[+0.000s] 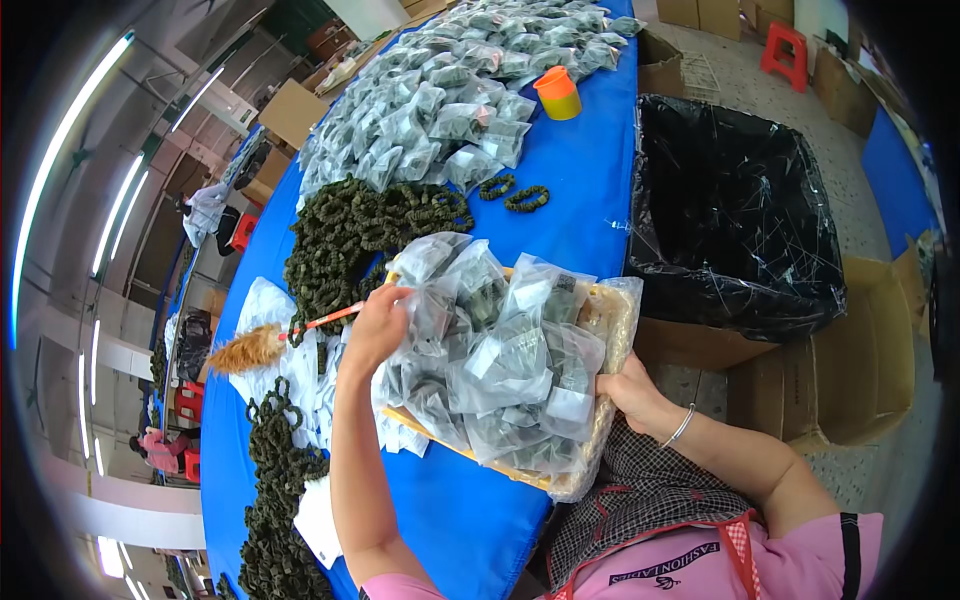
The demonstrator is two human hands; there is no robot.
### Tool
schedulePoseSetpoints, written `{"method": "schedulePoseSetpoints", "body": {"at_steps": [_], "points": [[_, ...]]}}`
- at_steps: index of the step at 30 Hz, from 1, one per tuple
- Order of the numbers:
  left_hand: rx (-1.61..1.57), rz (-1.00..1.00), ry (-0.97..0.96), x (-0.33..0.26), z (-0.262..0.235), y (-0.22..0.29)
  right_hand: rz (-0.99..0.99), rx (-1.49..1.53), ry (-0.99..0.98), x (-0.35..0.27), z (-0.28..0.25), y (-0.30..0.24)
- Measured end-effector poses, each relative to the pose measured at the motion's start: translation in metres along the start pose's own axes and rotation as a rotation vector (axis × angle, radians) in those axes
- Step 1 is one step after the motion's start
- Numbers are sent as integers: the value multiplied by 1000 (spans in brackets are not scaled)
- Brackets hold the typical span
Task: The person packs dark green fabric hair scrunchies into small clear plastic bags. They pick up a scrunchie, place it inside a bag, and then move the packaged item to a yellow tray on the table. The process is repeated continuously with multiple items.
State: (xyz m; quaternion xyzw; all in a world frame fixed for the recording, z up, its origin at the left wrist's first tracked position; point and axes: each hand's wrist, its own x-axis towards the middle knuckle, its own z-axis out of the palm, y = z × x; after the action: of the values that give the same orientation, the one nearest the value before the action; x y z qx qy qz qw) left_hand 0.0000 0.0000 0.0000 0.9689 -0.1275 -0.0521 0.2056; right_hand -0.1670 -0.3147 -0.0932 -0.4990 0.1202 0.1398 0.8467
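The shallow tray (598,440), with bubble wrap along its right rim, lies between the two hands, in front of the person's body. Its longer side seems to go from the left hand (378,325) toward the right hand (632,390), but the lens bends the edges, so I am not fully sure.

The right hand is grasping the right rim of the tray, close to the body. The left hand is at the far left corner, with fingers bent over the edge; whether it grips the rim or one of the clear bags (515,365) piled in the tray, I cannot tell.

The large heap of similar bags (420,115) is on the blue desk (590,150), straight ahead of the left hand and well apart from it. So the left hand is the nearer one to this heap. Between them lies a pile of dark green rings (345,235). Just left of the left hand is a fluffy brush (250,350), its red handle pointing to this hand. The box with black lining (735,220) is ahead and right of the right hand.
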Motion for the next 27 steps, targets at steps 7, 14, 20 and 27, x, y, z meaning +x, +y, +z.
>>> {"method": "schedulePoseSetpoints", "body": {"at_steps": [7,14,20,27], "points": [[97,197,597,33,46,29,44,73,85,0,0,12],[210,-85,403,17,52,40,27,282,198,-12,-1,1],[-62,168,722,-17,18,145,-239,328,247,-27,-40,-24],[-66,626,660,-35,35,311,-383,388,451,-126,-127,-104]]}}
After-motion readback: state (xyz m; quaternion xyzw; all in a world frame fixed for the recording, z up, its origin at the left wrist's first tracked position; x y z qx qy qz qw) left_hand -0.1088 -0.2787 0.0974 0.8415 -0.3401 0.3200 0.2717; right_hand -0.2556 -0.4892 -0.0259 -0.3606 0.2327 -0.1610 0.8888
